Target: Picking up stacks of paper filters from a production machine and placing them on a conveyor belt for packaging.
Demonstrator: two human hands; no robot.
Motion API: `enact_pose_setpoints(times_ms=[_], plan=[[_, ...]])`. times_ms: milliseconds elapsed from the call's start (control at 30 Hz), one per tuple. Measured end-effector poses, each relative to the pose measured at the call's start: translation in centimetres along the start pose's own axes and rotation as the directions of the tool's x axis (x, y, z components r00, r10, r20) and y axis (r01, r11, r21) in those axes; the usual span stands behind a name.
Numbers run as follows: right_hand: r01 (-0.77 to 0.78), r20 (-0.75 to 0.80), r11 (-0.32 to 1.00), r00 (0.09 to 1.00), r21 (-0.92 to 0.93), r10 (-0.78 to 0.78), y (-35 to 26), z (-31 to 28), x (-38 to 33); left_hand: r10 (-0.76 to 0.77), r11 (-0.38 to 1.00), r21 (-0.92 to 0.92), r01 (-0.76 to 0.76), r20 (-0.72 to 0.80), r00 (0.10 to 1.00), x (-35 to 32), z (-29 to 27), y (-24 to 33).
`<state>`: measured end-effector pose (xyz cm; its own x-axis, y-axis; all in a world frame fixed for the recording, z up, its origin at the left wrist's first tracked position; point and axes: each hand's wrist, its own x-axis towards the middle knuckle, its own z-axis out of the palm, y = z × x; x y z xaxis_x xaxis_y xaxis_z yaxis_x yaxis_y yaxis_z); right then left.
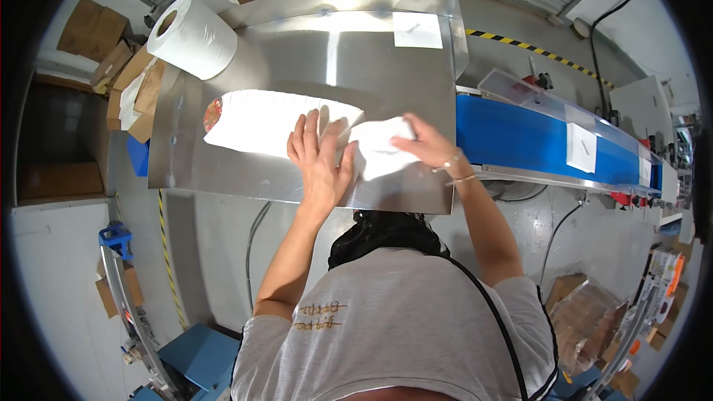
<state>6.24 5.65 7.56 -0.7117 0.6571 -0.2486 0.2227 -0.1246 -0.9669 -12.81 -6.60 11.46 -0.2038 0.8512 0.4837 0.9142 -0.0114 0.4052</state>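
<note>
A long row of white paper-like pieces, packed side by side (256, 120), lies on the steel table (290, 59), with a round red patterned face at its left end. My left hand (319, 163) rests on the right part of this row, fingers stretched out, its thumb close to a loose white sheet. Between fingers and thumb, my right hand (427, 145) grips that white sheet (379, 150) just off the row's right end. Whether the sheet is a single layer or a flat packet I cannot tell.
A large white roll (194, 38) stands at the table's back left corner. Another white sheet (417, 30) lies at the back right. A blue conveyor belt (512, 130) runs off to the right, bearing a white piece (581, 148). Cardboard boxes (93, 28) are piled at the left.
</note>
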Motion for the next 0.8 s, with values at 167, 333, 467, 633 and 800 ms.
enact_pose_setpoints(times_ms=[167,333,467,633,800], plan=[[0.108,-0.628,0.988,0.763,-0.112,-0.154,11.5,-11.5,-3.7,-0.026,1.000,0.016,0.025,0.014,1.000,0.1,0.6,-1.2],[-0.598,-0.879,0.661,0.424,-0.452,-0.217,7.3,-15.3,-7.5,-0.081,0.996,-0.027,0.081,-0.024,0.996,0.0,0.5,-1.3],[-0.318,-0.612,0.530,0.520,-0.786,-0.596,4.0,-12.9,-6.1,-0.059,0.998,-0.038,0.058,-0.022,0.998,0.0,0.6,-1.3],[0.224,-0.011,0.909,0.970,-0.352,-0.243,-2.2,-1.0,0.7,-0.019,0.999,-0.025,0.019,0.009,1.000,0.1,-0.1,-1.2],[0.523,0.199,0.483,0.796,-0.702,-0.572,0.6,1.5,4.3,-0.021,0.999,-0.026,0.023,0.071,0.997,1.0,-0.6,0.0]])
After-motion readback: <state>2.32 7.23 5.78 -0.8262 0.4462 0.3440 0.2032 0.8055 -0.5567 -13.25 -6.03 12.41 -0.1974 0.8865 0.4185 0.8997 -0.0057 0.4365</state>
